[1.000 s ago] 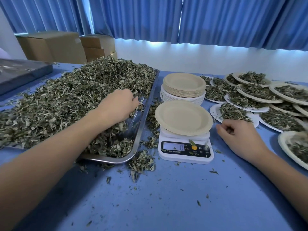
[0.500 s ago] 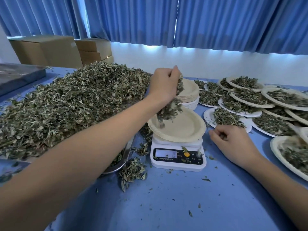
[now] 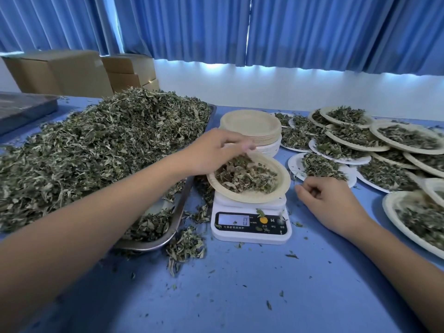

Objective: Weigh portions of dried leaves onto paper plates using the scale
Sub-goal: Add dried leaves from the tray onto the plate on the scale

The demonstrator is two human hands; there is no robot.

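Observation:
A white digital scale (image 3: 249,222) stands at the table's middle with a tan paper plate (image 3: 278,188) on it. A portion of dried leaves (image 3: 247,176) lies in that plate. My left hand (image 3: 213,150) hovers over the plate's left rim, fingers spread and relaxed, with leaves just below the fingertips. My right hand (image 3: 334,205) rests on the blue table to the right of the scale, fingers loosely curled, holding nothing. A big heap of dried leaves (image 3: 96,145) fills a metal tray (image 3: 177,217) on the left.
A stack of unused paper plates (image 3: 249,128) stands behind the scale. Several filled plates (image 3: 355,140) overlap at the right. Loose leaves (image 3: 185,246) lie on the blue table (image 3: 240,292) by the tray's corner. Cardboard boxes (image 3: 72,73) sit at the back left.
My left hand took a handful from the heap, carried it over the scale and let it fall into the plate, which was bare before. My right hand stayed put.

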